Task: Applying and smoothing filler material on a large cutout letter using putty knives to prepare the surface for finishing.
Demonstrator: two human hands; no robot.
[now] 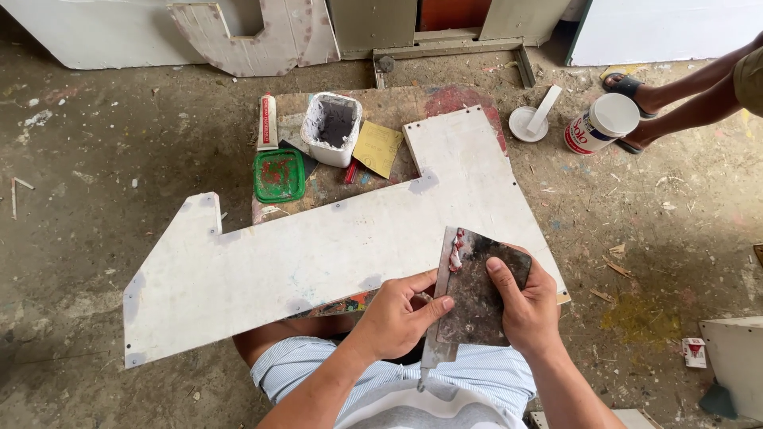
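Over the white board (318, 246), both hands hold a near-upright scraper (477, 290).

The person wears light blue shorts (397, 373) with thin white stripes. Both forearms are bare, with no sleeves, and the left hand (395, 318) and right hand (524, 306) have no gloves.

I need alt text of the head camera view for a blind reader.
Both hands, left hand and right hand, hold dark metal scrapers smeared with filler over a white cut board. Behind it stand a grey putty tub, green lid and yellow sandpaper.
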